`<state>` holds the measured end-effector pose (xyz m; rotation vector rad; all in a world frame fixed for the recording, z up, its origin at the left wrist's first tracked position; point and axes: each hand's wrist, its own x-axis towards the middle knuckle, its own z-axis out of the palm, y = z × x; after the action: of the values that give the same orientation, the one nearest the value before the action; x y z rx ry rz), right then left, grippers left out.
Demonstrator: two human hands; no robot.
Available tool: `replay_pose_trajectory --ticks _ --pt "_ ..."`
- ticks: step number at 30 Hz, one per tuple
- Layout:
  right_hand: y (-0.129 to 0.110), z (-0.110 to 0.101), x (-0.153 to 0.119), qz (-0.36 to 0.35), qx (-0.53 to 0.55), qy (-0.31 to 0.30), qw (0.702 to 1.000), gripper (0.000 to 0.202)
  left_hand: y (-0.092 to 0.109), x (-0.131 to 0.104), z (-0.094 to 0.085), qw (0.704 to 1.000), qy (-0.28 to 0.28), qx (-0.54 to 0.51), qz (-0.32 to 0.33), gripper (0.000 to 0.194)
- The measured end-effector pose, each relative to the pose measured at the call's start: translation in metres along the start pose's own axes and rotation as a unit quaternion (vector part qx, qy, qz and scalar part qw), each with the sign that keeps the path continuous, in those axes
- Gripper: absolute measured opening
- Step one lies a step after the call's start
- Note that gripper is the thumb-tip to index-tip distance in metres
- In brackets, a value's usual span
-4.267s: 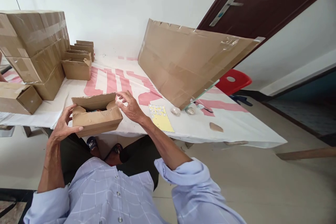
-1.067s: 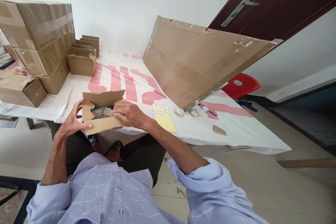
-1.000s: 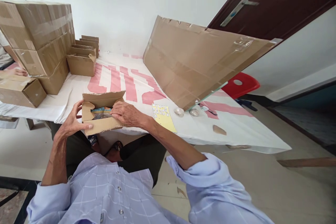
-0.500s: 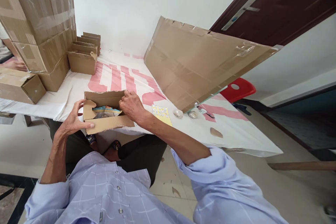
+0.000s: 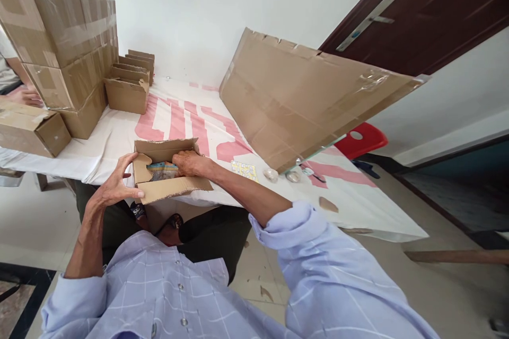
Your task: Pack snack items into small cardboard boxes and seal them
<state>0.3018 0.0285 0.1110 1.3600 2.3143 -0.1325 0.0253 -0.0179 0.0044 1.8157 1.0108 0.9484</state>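
A small open cardboard box (image 5: 170,189) stands at the table's front edge, its flaps raised. Inside lies a blue and orange packet (image 5: 162,170), partly covered by a flap and by my right hand. My left hand (image 5: 117,183) grips the box's left end, thumb on the near flap and fingers behind the far corner. My right hand (image 5: 191,163) reaches into the right part of the box with bent fingers; the fingertips are hidden, so what they touch cannot be made out.
Taped boxes (image 5: 63,32) are stacked at the left, near a person's hand (image 5: 26,96). Open boxes (image 5: 126,96) line up beside them. A large cardboard sheet (image 5: 302,95) leans at the right, near a yellow sheet of small pieces (image 5: 244,170) and a red chair (image 5: 363,140).
My right hand has moved from the box's far rim down into the box. The box sits slightly further right, with my left hand still on its end.
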Motion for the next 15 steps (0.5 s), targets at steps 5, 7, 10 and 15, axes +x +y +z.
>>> replay_pose_trajectory --ticks 5,7,10,15 --pt "-0.001 0.005 -0.006 0.02 0.031 0.063 0.997 0.036 -0.006 -0.003 0.0 1.0 -0.018 -0.019 0.0 0.143" --pt "-0.001 0.004 -0.009 0.03 0.036 0.079 0.996 0.034 -0.007 -0.002 0.004 1.0 0.005 0.005 0.0 0.142" --pt "0.003 -0.004 -0.019 0.033 0.044 0.126 0.99 0.033 -0.009 0.002 0.009 0.999 0.03 0.023 0.002 0.139" --pt "0.033 -0.028 -0.048 0.023 0.106 0.296 0.949 0.028 -0.021 0.022 0.005 0.998 0.05 0.017 0.021 0.138"
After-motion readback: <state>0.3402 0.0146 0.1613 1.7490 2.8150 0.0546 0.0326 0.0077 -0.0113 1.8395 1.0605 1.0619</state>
